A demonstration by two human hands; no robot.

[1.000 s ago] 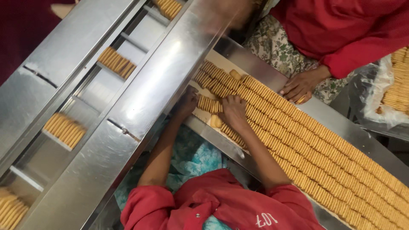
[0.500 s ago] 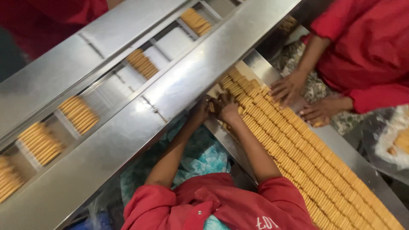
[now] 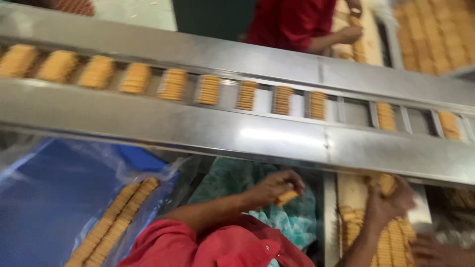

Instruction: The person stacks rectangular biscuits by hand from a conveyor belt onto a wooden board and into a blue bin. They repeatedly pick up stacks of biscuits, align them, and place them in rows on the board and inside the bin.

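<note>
Golden biscuits (image 3: 287, 198) pinched in my left hand (image 3: 269, 188); right hand (image 3: 388, 200) at 3 o'clock grips a stack (image 3: 387, 184), ready for loading.

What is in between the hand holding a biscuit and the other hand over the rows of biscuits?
In the head view, teal patterned cloth and an upright metal strip lie between the left hand and right hand.

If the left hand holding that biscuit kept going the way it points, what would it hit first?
The left hand points right, toward the biscuit rows on the belt where the right hand works. It would probably meet the belt's metal edge first; blur leaves depth unclear.
</note>
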